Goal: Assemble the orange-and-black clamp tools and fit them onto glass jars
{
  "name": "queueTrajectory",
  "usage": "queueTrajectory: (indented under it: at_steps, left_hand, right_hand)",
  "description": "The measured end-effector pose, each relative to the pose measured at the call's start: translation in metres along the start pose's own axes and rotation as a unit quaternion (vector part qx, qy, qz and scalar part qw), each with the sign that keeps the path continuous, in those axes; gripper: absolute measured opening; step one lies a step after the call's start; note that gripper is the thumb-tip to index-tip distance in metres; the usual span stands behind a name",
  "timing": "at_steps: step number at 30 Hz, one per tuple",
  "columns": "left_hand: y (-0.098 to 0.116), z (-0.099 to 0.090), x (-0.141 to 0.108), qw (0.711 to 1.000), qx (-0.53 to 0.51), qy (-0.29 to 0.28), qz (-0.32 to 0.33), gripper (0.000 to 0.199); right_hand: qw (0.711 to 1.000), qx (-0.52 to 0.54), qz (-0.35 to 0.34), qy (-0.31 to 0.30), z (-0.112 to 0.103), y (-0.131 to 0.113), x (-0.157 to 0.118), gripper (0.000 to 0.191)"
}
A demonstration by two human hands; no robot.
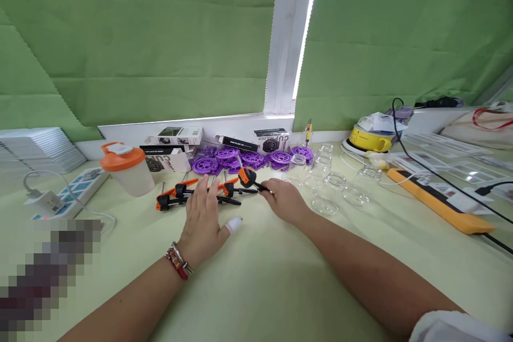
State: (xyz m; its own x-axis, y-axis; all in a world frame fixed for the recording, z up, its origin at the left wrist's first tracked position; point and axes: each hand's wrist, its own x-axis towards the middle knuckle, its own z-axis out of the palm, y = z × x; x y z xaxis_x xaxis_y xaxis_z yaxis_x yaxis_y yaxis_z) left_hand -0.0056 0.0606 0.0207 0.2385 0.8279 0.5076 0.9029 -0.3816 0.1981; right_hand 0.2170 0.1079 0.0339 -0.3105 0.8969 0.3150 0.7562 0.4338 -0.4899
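My right hand (286, 200) pinches the black end of an orange-and-black clamp (247, 176), whose head points left and is raised at the far side of the table. Several similar clamps (170, 202) with thin metal rods lie in a pile to its left. Over the near side of that pile, my left hand (204, 224) is held flat with its fingers stretched out, hiding part of it. White wrapping covers the left thumb. Behind the clamps lies a row of purple spoked discs (205, 164).
Cup-holder boxes (272, 141) stand against the wall. Several clear glass vessels (334, 181) are right of my right hand. An orange-lidded shaker (128, 171) and a white power strip (82, 189) are left; an orange power strip (436, 200) with cables is right.
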Motion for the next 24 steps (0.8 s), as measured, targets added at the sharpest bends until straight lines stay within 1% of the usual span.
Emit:
queueTrajectory:
  at_steps: [1, 3, 6, 10, 14, 16, 21, 24]
  left_hand:
    - [-0.005, 0.002, 0.002, 0.999, 0.013, -0.011, -0.028, 0.086]
    - [-0.013, 0.006, 0.006, 0.996, 0.036, -0.035, -0.068, 0.082]
    - [-0.023, 0.012, 0.010, 0.991, 0.058, -0.065, -0.097, 0.078]
    - [-0.029, 0.019, 0.010, 0.987, 0.065, -0.104, -0.101, 0.075]
    - [-0.030, 0.023, 0.010, 0.981, 0.058, -0.149, -0.106, 0.073]
    - [-0.030, 0.024, 0.010, 0.979, 0.057, -0.163, -0.112, 0.074]
    - [-0.031, 0.025, 0.009, 0.977, 0.052, -0.171, -0.113, 0.075]
    - [-0.032, 0.027, 0.008, 0.978, 0.055, -0.165, -0.119, 0.078]
  right_hand:
    - [0.998, -0.054, 0.013, 0.001, 0.001, 0.008, 0.004, 0.019]
    - [0.991, -0.125, 0.035, -0.014, 0.005, 0.021, 0.011, 0.021]
    - [0.984, -0.171, 0.041, -0.038, 0.014, 0.033, 0.019, 0.021]
    - [0.979, -0.190, 0.047, -0.049, 0.024, 0.042, 0.024, 0.022]
    - [0.979, -0.189, 0.059, -0.054, 0.026, 0.047, 0.026, 0.022]
    - [0.980, -0.180, 0.057, -0.056, 0.027, 0.048, 0.026, 0.023]
    - [0.981, -0.176, 0.062, -0.052, 0.028, 0.049, 0.024, 0.026]
    - [0.982, -0.177, 0.056, -0.019, 0.028, 0.046, 0.020, 0.031]
